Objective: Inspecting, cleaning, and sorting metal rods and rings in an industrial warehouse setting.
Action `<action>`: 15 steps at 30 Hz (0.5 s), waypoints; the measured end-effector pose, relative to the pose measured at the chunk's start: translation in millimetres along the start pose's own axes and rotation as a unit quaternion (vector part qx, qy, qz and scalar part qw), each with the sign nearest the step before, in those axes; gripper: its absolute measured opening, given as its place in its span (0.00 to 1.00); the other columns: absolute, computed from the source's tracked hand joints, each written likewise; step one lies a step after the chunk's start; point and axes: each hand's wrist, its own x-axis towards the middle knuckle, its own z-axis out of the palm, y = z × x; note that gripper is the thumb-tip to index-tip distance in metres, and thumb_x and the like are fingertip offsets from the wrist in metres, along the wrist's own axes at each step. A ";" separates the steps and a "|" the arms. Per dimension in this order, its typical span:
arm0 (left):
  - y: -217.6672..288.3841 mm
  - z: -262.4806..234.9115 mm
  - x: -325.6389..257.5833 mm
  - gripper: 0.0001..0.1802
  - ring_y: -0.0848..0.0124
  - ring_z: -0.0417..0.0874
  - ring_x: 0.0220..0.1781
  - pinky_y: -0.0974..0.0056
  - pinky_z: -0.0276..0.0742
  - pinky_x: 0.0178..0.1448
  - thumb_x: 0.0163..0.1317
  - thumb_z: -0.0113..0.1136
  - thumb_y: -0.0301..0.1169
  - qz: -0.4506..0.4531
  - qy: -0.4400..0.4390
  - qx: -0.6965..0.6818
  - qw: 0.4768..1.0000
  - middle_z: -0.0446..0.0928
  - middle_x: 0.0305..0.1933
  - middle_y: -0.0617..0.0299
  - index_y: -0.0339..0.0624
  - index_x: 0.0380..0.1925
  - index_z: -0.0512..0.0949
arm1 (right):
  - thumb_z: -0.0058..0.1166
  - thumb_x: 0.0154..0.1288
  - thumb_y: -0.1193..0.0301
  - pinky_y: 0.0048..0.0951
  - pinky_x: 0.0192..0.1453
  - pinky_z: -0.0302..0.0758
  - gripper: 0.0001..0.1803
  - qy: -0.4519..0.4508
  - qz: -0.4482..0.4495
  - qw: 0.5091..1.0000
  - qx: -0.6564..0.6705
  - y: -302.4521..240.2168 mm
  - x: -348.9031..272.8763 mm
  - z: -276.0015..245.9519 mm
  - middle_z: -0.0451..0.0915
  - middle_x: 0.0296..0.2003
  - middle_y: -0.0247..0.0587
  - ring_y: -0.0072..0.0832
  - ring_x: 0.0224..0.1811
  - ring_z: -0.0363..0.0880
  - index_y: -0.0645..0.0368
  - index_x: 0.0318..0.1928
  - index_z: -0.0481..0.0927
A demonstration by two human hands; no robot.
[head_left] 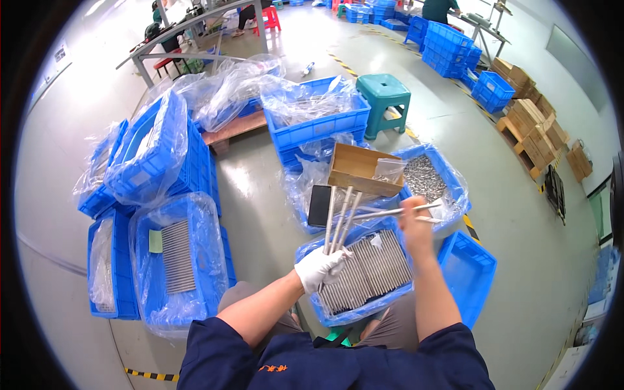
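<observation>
My left hand, in a white glove, is closed round the lower ends of several slim metal rods that stand up from it and fan slightly apart. My bare right hand, a little blurred, grips a metal rod lying roughly level, its left end near the upright ones; a second rod seems to stick out beside it. Below both hands is a plastic-lined blue crate packed with rows of similar rods. Beyond it are an open cardboard box and a flat black rectangular object.
A lined crate of small metal parts stands ahead-right, and a blue crate sits right of my knee. Stacked crates with rods line my left. A green stool is farther ahead; cardboard boxes stand far right.
</observation>
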 end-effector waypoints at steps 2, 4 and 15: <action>-0.4 4.2 5.5 0.16 0.81 0.53 0.10 0.74 0.50 0.15 0.58 0.49 0.41 0.004 0.010 -0.043 0.999 0.57 0.12 0.71 0.42 0.40 0.68 | 0.48 0.58 0.68 0.22 0.22 0.62 0.06 -0.036 -0.152 0.983 -0.101 -4.8 -16.4 26.2 0.67 0.22 0.31 0.21 0.20 0.64 0.55 0.28 0.69; -4.3 2.9 8.2 0.17 0.81 0.52 0.10 0.74 0.50 0.15 0.58 0.49 0.43 0.002 0.014 -0.057 0.998 0.56 0.12 0.71 0.42 0.39 0.68 | 0.53 0.51 0.72 0.26 0.24 0.65 0.04 -0.102 -0.263 0.950 -0.132 -13.7 -34.4 46.1 0.67 0.21 0.34 0.27 0.23 0.67 0.55 0.27 0.71; 4.5 -4.9 9.4 0.09 0.74 0.75 0.26 0.71 0.73 0.25 0.57 0.48 0.37 -0.081 0.135 -0.108 0.982 0.73 0.25 0.65 0.46 0.28 0.73 | 0.62 0.39 0.58 0.28 0.29 0.69 0.20 -0.270 -0.300 0.891 -0.209 -16.4 -75.0 74.0 0.64 0.25 0.35 0.30 0.28 0.67 0.54 0.31 0.74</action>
